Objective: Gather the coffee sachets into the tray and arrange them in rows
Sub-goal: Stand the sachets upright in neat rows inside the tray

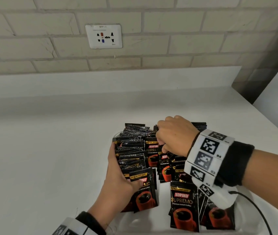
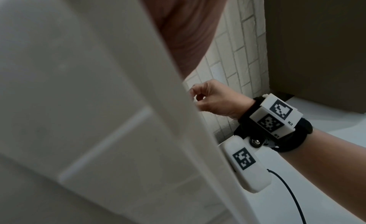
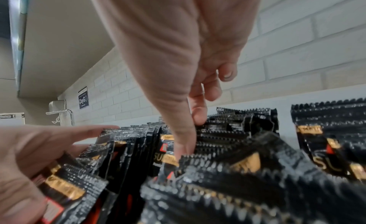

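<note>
Black coffee sachets stand in rows in a clear tray (image 1: 116,134) on the white counter: a left row (image 1: 131,150), a middle row (image 1: 153,153) and a right row (image 1: 183,209). My left hand (image 1: 117,170) lies along the left row's outer side with its fingers straight and its thumb across the front sachet. My right hand (image 1: 162,143) is over the middle row, fingers curled down, pinching a bunch of sachets. In the right wrist view its fingers (image 3: 198,116) dig between the sachet tops (image 3: 227,172), and my left hand (image 3: 29,149) shows at the left. In the left wrist view a blurred white surface hides the sachets; my right hand (image 2: 213,100) shows.
A brick wall with a socket plate (image 1: 104,36) rises behind the white counter (image 1: 50,150). A black cable (image 1: 262,214) trails from my right wrist near the tray's right edge. A tap (image 3: 65,116) and a wall sign (image 3: 83,97) stand far to the left.
</note>
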The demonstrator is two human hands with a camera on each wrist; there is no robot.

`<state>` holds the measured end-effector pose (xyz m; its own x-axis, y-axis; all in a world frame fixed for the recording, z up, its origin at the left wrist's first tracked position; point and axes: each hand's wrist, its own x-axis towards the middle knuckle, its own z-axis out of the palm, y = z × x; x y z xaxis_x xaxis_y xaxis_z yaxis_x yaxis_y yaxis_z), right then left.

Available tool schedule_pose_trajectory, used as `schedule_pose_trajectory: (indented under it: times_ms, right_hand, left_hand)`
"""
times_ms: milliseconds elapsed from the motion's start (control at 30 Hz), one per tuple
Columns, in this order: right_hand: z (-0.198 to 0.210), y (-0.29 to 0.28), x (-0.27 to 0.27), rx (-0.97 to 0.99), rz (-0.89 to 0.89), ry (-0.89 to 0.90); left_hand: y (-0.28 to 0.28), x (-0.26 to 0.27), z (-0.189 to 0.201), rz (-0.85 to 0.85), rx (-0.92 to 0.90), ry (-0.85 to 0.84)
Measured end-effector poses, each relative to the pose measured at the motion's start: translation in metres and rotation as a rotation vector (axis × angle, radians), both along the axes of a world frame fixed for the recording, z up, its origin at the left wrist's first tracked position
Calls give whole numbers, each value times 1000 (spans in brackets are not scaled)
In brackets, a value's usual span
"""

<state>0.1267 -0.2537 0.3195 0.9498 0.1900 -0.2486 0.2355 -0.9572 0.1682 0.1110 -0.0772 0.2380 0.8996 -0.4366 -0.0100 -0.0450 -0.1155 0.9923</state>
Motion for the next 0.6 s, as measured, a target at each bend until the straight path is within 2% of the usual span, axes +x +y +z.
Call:
schedule_pose_trajectory:
  times_ms: [233,433,600]
  right_hand:
    - [11,5,-2,197,-75,-135]
    - [4,6,21,61,-96,-49]
    - [1,9,23,2,-104,-71]
  left_hand:
    - [-2,-1,2,5,1,-12]
    - [-5,-3,-3,70,39,-69]
    - [-6,-3,-1,62,45,-95]
